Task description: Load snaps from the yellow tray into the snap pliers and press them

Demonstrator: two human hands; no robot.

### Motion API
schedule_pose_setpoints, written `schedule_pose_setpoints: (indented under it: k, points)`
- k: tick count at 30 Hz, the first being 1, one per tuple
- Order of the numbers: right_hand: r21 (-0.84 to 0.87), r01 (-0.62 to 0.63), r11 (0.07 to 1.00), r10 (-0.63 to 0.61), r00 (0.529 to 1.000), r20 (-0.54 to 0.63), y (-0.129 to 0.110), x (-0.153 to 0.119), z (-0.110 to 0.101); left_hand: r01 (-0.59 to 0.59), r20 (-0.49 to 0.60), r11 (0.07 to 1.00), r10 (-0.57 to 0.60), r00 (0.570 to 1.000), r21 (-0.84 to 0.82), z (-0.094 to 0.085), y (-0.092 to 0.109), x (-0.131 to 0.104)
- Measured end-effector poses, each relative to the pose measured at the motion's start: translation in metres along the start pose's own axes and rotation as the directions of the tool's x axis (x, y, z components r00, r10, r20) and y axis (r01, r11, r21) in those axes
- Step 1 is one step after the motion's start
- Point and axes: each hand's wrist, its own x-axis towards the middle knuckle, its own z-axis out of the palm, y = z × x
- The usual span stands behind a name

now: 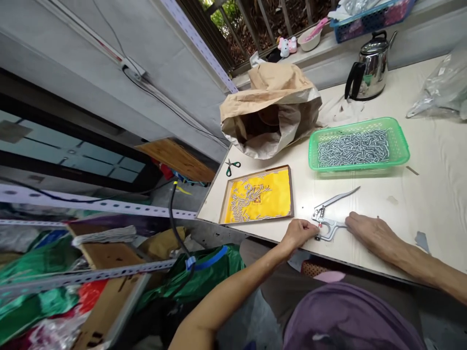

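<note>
On the table near its front edge lies a pair of silver snap-fastener pliers [330, 228] with a C-shaped jaw and a spring, its upper handle spread wide. My right hand [365, 233] is closed round the end of the lower handle. At the jaw, my left hand [299, 234] has its fingertips pinched; whatever they hold is too small to make out. A small red spot shows on the jaw beside them. To the left sits a shallow tray [291, 194] with a yellow lining and many small metal pins. Behind the pliers a green basket [403, 148] holds many similar pins.
A brown paper bag [270, 97] stands open-mouthed behind the tray. Green-handled scissors [232, 166] lie at the table's left side. A steel kettle [374, 68] and clear plastic bags [441, 87] are at the back right. Metal shelving [109, 282] runs along the left.
</note>
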Motion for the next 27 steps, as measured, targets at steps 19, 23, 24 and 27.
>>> schedule_pose_setpoints:
  k: [19,23,24,27]
  points:
    - [-0.072,0.095,0.993,-0.105,0.983,-0.153,0.025,0.004,0.013,0.209,0.200,0.974,-0.223,0.954,0.087,-0.002,0.012,0.014]
    - [-0.183,0.086,0.979,-0.129,0.963,-0.235,0.045,0.019,0.012,0.204,0.206,0.975,-0.218,0.954,0.084,-0.001,0.008,0.010]
    - [-0.191,0.098,0.977,-0.140,0.965,-0.223,0.048,0.022,0.011,0.201,0.203,0.976,-0.215,0.955,0.088,0.000,0.007,0.010]
    - [-0.197,0.117,0.973,-0.152,0.973,-0.174,0.049,0.030,0.005,0.186,0.199,0.978,-0.203,0.959,0.099,0.001,0.006,0.010]
